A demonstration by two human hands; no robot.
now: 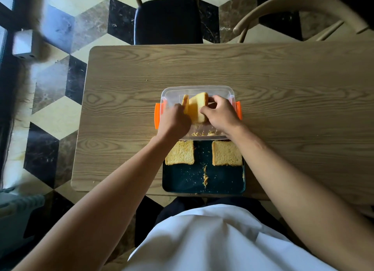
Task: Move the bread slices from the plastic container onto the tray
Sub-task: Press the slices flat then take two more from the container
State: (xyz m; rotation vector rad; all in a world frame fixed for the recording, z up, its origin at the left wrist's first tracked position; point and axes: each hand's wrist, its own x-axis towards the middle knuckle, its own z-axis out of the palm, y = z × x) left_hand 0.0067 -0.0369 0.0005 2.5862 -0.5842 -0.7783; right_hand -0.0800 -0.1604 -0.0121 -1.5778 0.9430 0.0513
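Clear plastic container (226,92): both hands grip bread slices (197,108); no writing.

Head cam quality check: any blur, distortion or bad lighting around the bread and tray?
Head view: wide-angle bend bows the table edges and stretches the forearms. Left hand, right hand and the bread slices in the container are slightly soft. Light is dim and even, without harsh glare. Tray is very dark, though its crumbs and two slices stay legible. Left frame edge is smeared.
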